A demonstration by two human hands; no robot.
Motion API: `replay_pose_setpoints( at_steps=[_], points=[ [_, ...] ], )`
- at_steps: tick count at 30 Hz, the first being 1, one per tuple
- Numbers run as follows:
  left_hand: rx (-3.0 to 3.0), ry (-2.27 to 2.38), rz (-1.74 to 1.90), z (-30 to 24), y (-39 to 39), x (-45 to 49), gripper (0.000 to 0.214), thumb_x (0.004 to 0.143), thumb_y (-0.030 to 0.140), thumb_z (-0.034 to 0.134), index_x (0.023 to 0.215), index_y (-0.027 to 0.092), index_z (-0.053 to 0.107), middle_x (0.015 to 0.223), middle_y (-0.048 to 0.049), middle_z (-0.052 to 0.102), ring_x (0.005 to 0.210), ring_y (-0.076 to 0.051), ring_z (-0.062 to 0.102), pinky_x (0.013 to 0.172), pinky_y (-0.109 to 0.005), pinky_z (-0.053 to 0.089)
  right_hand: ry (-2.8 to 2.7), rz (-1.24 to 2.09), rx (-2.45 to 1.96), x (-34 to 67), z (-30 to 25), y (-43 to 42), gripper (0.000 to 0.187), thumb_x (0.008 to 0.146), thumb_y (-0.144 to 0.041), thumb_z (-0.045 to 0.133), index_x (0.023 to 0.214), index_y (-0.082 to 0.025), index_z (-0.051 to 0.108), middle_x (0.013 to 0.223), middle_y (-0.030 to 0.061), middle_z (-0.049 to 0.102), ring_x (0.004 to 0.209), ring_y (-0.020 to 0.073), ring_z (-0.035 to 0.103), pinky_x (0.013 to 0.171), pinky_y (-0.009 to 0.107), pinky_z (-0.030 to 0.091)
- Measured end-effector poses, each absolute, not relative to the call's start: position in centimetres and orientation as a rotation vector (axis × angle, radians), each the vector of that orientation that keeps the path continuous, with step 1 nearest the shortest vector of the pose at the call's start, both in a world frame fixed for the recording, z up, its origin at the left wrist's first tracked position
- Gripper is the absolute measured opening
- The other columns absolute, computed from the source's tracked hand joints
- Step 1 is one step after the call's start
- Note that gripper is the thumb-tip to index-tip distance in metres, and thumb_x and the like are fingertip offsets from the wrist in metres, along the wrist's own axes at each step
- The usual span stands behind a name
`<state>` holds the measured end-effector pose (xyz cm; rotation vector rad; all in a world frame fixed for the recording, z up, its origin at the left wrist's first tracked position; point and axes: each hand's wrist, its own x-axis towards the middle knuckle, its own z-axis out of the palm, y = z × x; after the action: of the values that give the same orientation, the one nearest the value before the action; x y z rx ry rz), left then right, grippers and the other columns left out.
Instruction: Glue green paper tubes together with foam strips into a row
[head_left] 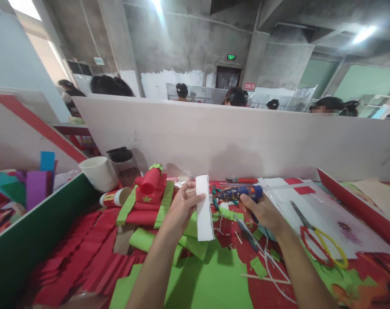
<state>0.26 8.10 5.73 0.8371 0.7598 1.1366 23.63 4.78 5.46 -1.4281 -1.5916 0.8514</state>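
Note:
Upright between the fingers and thumb of my left hand is a white folded paper strip. My right hand is wrapped round the handle of a blue glue gun, whose nozzle points left at the strip's back edge. Whether the nozzle touches the paper I cannot tell. Green paper sheets lie under my hands, with green rolled strips beside my left forearm. Behind my left hand stands a red and green paper model with a yellow star and a red tube on top.
Red-and-yellow-handled scissors lie on white sheets at right. Red paper strips fill the left side, near a white cup and a dark-lidded jar. A white partition rises behind; several people sit beyond it.

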Motion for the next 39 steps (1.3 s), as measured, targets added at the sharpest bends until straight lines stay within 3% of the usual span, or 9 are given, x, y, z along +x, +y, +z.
replay_pose_setpoints(
  at_steps=[15,25,39],
  points=[
    [0.83,0.744,1.143,5.7,8.1,0.1,0.056,0.059,0.021,0.081,0.104,0.021,0.048,0.076,0.0008,0.069,0.055,-0.012,0.062,0.057,-0.021,0.047,-1.645,0.91,-1.432,24.1,5.2,4.5,0.051,0.086,-0.06,0.051,0.055,-0.02,0.048,0.039,-0.0035,0.047,0.036,0.0113,0.046,0.041,0.024,0.036],
    [0.833,0.7,1.197,5.3,8.3,0.1,0.053,0.061,0.019,0.08,0.103,0.02,0.048,0.075,0.0017,0.067,0.058,-0.011,0.061,0.058,-0.02,0.047,-1.832,0.897,-1.453,24.9,5.4,4.1,0.055,0.087,-0.059,0.051,0.048,-0.021,0.043,0.038,-0.0028,0.046,0.039,0.0113,0.046,0.045,0.024,0.038],
    [0.808,0.667,1.258,4.7,8.7,0.1,0.051,0.063,0.019,0.081,0.102,0.019,0.049,0.076,0.001,0.067,0.059,-0.011,0.061,0.059,-0.02,0.048,-1.84,1.034,-1.439,25.8,5.0,4.0,0.046,0.086,-0.057,0.054,0.061,-0.019,0.055,0.043,-0.0032,0.048,0.041,0.0108,0.047,0.044,0.023,0.037]
  ],
)
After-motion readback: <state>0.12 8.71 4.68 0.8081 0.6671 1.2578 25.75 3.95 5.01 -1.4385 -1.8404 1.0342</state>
